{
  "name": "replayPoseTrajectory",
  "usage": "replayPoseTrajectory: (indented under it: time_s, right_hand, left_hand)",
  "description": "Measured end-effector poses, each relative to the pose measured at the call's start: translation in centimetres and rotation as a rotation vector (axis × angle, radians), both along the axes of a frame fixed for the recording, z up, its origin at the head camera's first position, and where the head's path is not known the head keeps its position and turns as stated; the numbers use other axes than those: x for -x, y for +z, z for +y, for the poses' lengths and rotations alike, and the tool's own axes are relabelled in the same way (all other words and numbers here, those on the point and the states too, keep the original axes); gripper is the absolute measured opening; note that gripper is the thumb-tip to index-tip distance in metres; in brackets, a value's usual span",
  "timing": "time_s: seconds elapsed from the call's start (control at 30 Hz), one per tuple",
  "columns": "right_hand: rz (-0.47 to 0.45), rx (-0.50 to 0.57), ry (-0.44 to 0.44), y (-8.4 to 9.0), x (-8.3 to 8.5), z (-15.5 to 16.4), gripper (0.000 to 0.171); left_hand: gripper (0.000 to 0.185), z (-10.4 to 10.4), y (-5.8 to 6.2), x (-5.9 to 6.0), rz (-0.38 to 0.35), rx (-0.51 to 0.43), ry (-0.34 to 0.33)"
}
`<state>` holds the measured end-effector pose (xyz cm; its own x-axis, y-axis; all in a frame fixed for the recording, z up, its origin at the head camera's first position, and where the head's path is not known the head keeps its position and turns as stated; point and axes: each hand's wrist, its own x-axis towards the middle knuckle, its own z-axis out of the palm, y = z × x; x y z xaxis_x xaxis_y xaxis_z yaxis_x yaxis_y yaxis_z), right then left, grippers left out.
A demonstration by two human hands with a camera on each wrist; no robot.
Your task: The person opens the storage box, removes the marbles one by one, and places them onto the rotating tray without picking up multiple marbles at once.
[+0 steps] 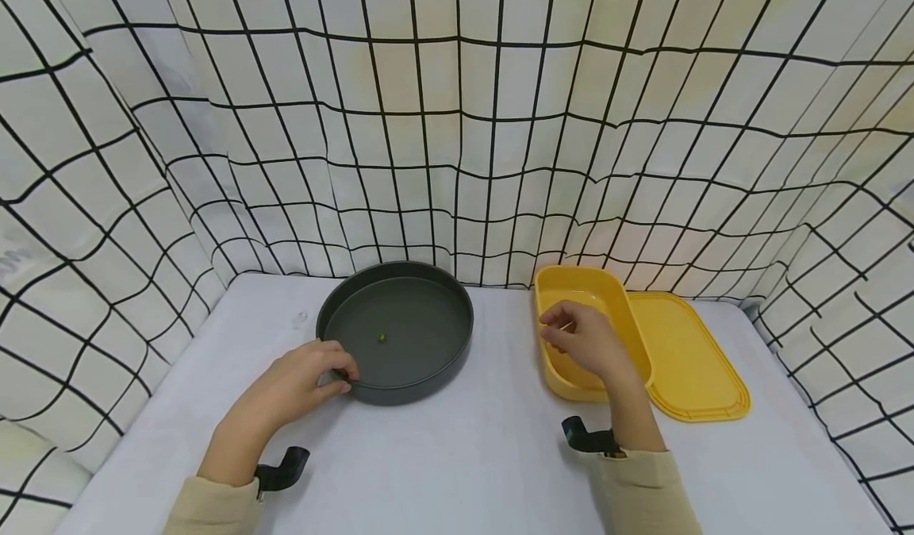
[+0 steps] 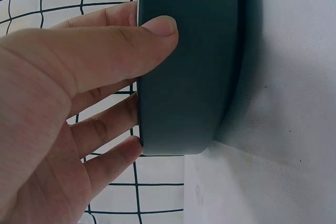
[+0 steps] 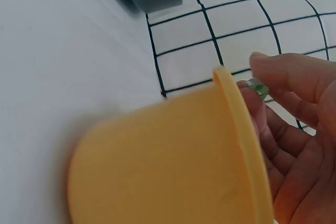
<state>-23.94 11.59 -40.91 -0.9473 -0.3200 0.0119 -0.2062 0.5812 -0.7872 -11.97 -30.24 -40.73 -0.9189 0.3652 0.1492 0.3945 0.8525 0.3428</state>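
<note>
A dark grey round pan [image 1: 400,313] stands on the white table, with one small green piece [image 1: 382,337] lying on its floor. My left hand [image 1: 314,372] grips the pan's near-left rim, thumb on the outer wall and the other fingers over the edge. Above the left part of a yellow rectangular container [image 1: 628,340], my right hand [image 1: 585,340] has its thumb and fingers curled toward each other. In the right wrist view a small translucent green piece [image 3: 258,88] sits at the thumb and forefinger tips, close over the container's rim.
A yellow lid [image 1: 689,360] lies flat to the right of the container, against its side. White walls with a black grid [image 1: 457,122] enclose the table at the back and both sides. White tabletop [image 1: 443,463] lies between pan and container and in front of them.
</note>
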Motion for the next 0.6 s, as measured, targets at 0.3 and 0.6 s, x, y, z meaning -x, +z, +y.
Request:
replayPoseTrajectory:
  time_s: [0.3, 0.6]
  right_hand:
    - [-0.036, 0.183, -0.007, -0.3, -0.1, -2.0, 0.016]
    - [-0.113, 0.340, 0.084, -0.5, -0.4, -3.6, 0.020]
  left_hand:
    - [0.025, 0.0, -0.2, -0.1, 0.013, -0.005, 0.009]
    - [0.024, -0.1, -0.2, -0.1, 0.012, -0.006, 0.006]
